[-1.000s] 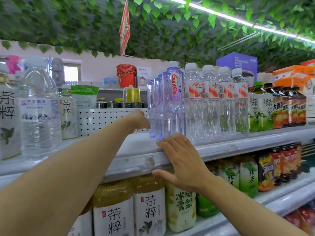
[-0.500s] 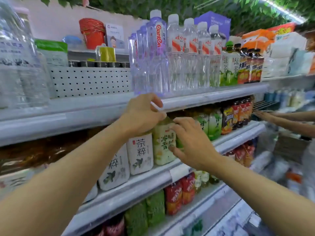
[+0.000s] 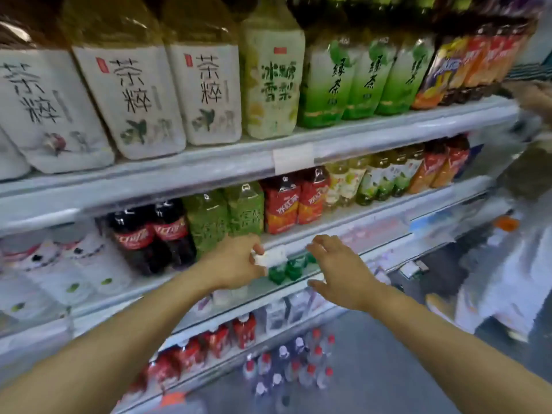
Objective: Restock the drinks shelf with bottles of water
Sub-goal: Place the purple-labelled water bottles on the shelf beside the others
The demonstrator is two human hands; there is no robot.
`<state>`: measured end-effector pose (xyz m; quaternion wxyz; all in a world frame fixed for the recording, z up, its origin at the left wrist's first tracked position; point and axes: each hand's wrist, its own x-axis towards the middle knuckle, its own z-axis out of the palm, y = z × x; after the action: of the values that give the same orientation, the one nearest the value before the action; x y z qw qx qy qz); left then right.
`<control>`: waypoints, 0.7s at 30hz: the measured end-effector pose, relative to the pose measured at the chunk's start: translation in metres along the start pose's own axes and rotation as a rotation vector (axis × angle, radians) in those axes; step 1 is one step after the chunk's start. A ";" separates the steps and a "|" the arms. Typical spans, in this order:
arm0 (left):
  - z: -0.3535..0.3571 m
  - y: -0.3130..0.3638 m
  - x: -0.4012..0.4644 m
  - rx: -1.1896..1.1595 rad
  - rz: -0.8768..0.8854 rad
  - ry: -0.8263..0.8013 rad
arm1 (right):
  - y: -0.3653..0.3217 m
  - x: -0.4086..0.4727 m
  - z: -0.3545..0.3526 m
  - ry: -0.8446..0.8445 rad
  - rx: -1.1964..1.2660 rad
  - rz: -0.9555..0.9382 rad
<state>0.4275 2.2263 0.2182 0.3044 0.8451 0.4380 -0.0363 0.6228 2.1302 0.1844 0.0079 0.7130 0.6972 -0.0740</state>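
Step, my read: between placements, reaching down for fresh stock. My left hand (image 3: 236, 264) loosely curled, my right hand (image 3: 334, 270) spread wide, both holding nothing. Clear plastic water bottles, red and white caps (image 3: 294, 369), clustered on floor below, near shelving. Next: lower, grip one by neck.

One head-worn view only; it looks forward and steeply down, close against the drinks shelves (image 3: 388, 124); floor (image 3: 388, 369) shows below; edges are blurred.
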 end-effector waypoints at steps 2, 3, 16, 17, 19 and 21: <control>0.036 -0.010 0.005 -0.001 -0.072 -0.026 | 0.010 -0.007 0.029 -0.085 0.001 -0.019; 0.054 -0.014 0.006 0.011 -0.115 -0.034 | 0.015 -0.010 0.045 -0.118 0.013 -0.027; 0.270 -0.097 0.003 -0.013 -0.433 -0.134 | 0.036 -0.035 0.247 -0.368 0.236 -0.018; 0.283 -0.106 0.003 -0.022 -0.446 -0.141 | 0.033 -0.034 0.261 -0.384 0.239 -0.029; 0.307 -0.122 0.003 -0.045 -0.478 -0.146 | 0.026 -0.031 0.291 -0.430 0.242 -0.028; 0.331 -0.140 0.004 -0.068 -0.499 -0.155 | 0.018 -0.028 0.323 -0.460 0.242 -0.025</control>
<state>0.3913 2.1091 -0.1191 0.3468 0.6950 0.6092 -0.1603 0.6101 2.0654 -0.1332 0.0800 0.6645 0.6718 -0.3174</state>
